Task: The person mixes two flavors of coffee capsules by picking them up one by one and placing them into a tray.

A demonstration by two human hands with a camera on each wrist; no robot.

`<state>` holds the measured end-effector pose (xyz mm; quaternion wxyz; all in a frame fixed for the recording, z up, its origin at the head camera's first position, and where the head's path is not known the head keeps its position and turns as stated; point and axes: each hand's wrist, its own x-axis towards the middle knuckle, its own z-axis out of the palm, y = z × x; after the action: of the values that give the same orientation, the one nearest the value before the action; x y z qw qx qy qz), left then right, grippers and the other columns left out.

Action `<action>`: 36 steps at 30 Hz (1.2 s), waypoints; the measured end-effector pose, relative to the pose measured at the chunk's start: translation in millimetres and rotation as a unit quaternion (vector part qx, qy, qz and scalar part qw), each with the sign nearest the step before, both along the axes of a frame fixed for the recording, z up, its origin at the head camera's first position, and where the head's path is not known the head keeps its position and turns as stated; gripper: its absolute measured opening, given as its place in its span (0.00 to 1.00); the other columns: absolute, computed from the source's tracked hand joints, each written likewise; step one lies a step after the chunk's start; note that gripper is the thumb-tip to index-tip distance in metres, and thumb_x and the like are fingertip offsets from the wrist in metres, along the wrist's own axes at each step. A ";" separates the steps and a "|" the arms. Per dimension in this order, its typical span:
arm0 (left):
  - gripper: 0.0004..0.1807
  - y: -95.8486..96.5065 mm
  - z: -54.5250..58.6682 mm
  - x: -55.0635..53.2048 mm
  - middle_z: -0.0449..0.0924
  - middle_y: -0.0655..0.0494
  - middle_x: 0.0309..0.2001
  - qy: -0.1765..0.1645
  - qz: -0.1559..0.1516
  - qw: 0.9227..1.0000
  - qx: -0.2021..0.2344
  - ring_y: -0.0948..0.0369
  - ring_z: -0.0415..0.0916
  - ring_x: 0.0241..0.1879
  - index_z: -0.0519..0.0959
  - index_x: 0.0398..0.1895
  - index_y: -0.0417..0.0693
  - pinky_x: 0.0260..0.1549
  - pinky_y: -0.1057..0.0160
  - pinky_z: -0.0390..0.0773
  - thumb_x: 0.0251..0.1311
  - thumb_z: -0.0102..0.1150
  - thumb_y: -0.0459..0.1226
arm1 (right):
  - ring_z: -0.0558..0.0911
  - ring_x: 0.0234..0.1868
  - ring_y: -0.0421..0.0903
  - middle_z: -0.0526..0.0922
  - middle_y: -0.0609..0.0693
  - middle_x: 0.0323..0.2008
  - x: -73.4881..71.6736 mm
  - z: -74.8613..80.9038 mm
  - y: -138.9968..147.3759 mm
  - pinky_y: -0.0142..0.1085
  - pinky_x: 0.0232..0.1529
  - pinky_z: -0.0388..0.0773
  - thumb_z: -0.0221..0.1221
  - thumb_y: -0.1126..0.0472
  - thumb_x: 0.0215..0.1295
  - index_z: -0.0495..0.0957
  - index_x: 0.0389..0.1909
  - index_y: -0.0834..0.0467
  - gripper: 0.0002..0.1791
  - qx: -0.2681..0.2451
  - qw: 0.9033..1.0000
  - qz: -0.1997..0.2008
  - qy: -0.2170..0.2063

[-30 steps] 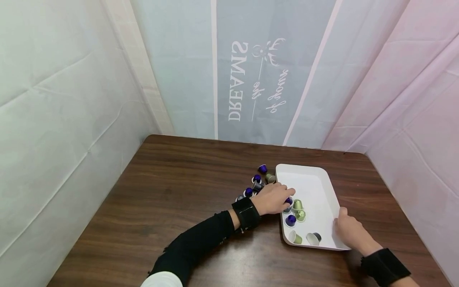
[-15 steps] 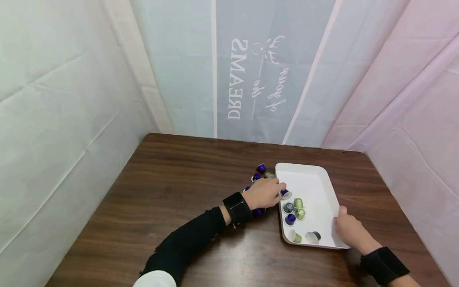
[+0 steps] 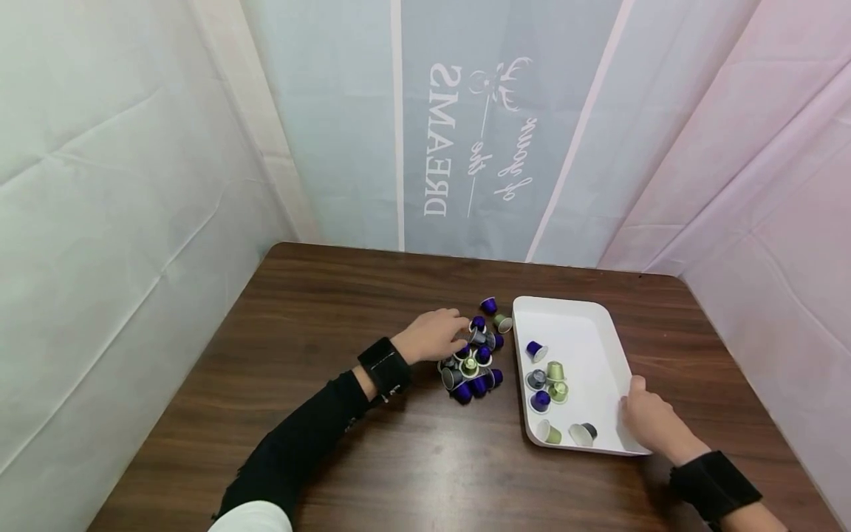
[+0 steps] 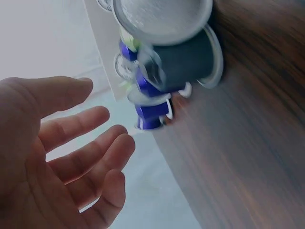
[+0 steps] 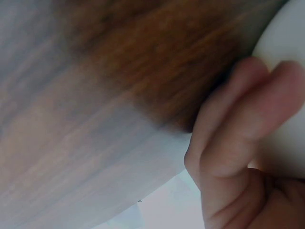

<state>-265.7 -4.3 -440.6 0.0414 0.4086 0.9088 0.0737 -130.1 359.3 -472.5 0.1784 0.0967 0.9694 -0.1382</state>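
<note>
My left hand (image 3: 431, 337) hovers at the left side of a pile of coffee capsules (image 3: 470, 365), its fingers spread and holding nothing. In the left wrist view the thumb and fingertips of my left hand (image 4: 71, 148) stand apart from a dark grey capsule (image 4: 183, 64) and several purple ones. A white tray (image 3: 585, 332) lies right of the pile. Several capsules are in it, among them a purple one (image 3: 535, 351) tipped on its side and a green one (image 3: 558, 391). My right hand (image 3: 654, 421) grips the tray's right rim near its front corner.
A purple capsule (image 3: 488, 305) and an olive green one (image 3: 503, 323) lie at the far end of the pile, close to the tray's left wall. The brown wooden table (image 3: 332, 310) ends at a hanging cloth (image 3: 346, 148) behind.
My left hand has let go of a purple capsule inside the tray and moved left, back to the pile. My right hand stays on the tray's rim.
</note>
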 end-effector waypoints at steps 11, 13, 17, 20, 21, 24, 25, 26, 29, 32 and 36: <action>0.19 -16.3 -3.4 -1.0 0.74 0.57 0.45 -0.081 -0.026 0.996 0.005 0.66 0.69 0.34 0.77 0.51 0.52 0.32 0.67 0.71 0.63 0.56 0.51 | 0.74 0.24 0.52 0.72 0.60 0.22 -1.6 3.8 -0.6 0.41 0.25 0.70 0.38 0.64 0.72 0.43 0.51 0.81 0.23 -0.011 1.000 -0.007 -0.004; 0.19 -17.8 -3.8 -1.1 0.74 0.56 0.44 -0.082 -0.020 0.996 -0.003 0.65 0.70 0.34 0.76 0.51 0.51 0.32 0.67 0.71 0.63 0.57 0.51 | 0.74 0.25 0.52 0.72 0.60 0.22 -2.2 4.4 -0.5 0.41 0.25 0.70 0.38 0.64 0.72 0.43 0.51 0.81 0.23 -0.008 1.000 -0.007 -0.004; 0.17 -20.1 -5.0 -2.0 0.74 0.57 0.42 -0.079 -0.001 0.997 -0.022 0.64 0.72 0.35 0.76 0.49 0.51 0.33 0.66 0.72 0.61 0.60 0.48 | 0.74 0.25 0.52 0.72 0.61 0.22 -3.0 5.5 -0.2 0.41 0.25 0.70 0.38 0.64 0.72 0.43 0.51 0.81 0.23 -0.007 1.000 -0.006 -0.003; 0.17 -20.5 -5.9 -1.4 0.75 0.56 0.43 -0.073 0.006 0.997 -0.033 0.62 0.74 0.39 0.76 0.50 0.51 0.36 0.64 0.74 0.61 0.60 0.46 | 0.74 0.25 0.52 0.72 0.61 0.23 -3.1 6.5 0.2 0.41 0.26 0.71 0.38 0.64 0.72 0.43 0.52 0.81 0.24 -0.009 1.000 -0.005 -0.003; 0.17 -20.3 -6.3 -1.1 0.75 0.56 0.44 -0.070 0.007 0.997 -0.035 0.62 0.74 0.40 0.77 0.50 0.51 0.37 0.64 0.74 0.61 0.60 0.46 | 0.74 0.25 0.52 0.72 0.61 0.23 -3.1 6.8 0.2 0.41 0.26 0.71 0.38 0.64 0.72 0.43 0.51 0.81 0.24 -0.008 1.000 -0.004 -0.002; 0.17 -19.4 -9.0 0.1 0.75 0.57 0.42 -0.062 0.008 0.997 -0.037 0.63 0.73 0.38 0.77 0.50 0.51 0.35 0.65 0.73 0.61 0.61 0.47 | 0.74 0.25 0.52 0.72 0.61 0.23 -2.8 7.4 0.2 0.41 0.26 0.71 0.39 0.64 0.72 0.43 0.51 0.81 0.24 -0.008 1.000 -0.001 0.002; 0.17 -19.1 -10.3 0.5 0.75 0.58 0.41 -0.060 0.009 0.998 -0.036 0.63 0.72 0.36 0.77 0.49 0.51 0.33 0.65 0.72 0.60 0.61 0.47 | 0.75 0.25 0.52 0.72 0.61 0.23 -2.6 7.4 0.2 0.41 0.26 0.71 0.39 0.64 0.72 0.43 0.51 0.81 0.24 -0.009 1.000 -0.001 0.002; 0.17 -18.8 -11.8 0.7 0.74 0.58 0.39 -0.058 0.009 0.998 -0.036 0.63 0.71 0.35 0.77 0.49 0.52 0.32 0.65 0.72 0.60 0.61 0.48 | 0.75 0.25 0.52 0.72 0.61 0.23 -2.5 7.3 0.1 0.41 0.26 0.71 0.39 0.64 0.72 0.43 0.51 0.81 0.24 -0.008 1.000 0.000 0.002; 0.18 -18.3 -16.7 0.9 0.74 0.58 0.39 -0.052 0.011 0.998 -0.034 0.63 0.71 0.35 0.77 0.50 0.51 0.31 0.65 0.72 0.60 0.61 0.48 | 0.75 0.26 0.53 0.73 0.62 0.24 -1.0 6.3 0.0 0.42 0.27 0.72 0.40 0.63 0.73 0.43 0.52 0.81 0.25 -0.010 1.000 0.000 -0.002; 0.19 -19.3 -20.5 0.2 0.75 0.55 0.44 -0.051 0.016 0.998 -0.031 0.61 0.73 0.39 0.76 0.53 0.50 0.36 0.64 0.73 0.61 0.60 0.46 | 0.76 0.27 0.53 0.73 0.63 0.25 0.7 5.2 0.1 0.42 0.27 0.72 0.40 0.62 0.73 0.43 0.52 0.82 0.26 -0.013 1.000 0.000 -0.008; 0.19 -22.1 -18.3 -2.2 0.76 0.52 0.46 -0.050 0.025 0.998 -0.017 0.61 0.73 0.39 0.76 0.54 0.47 0.36 0.63 0.74 0.61 0.60 0.43 | 0.76 0.27 0.53 0.73 0.63 0.25 1.6 5.8 -0.4 0.42 0.27 0.73 0.41 0.63 0.73 0.44 0.52 0.81 0.25 -0.017 1.000 -0.004 -0.008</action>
<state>-267.9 -26.4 -458.9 0.0924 0.3810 0.9165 0.0793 -128.5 358.9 -466.7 0.1875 0.0984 0.9651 -0.1542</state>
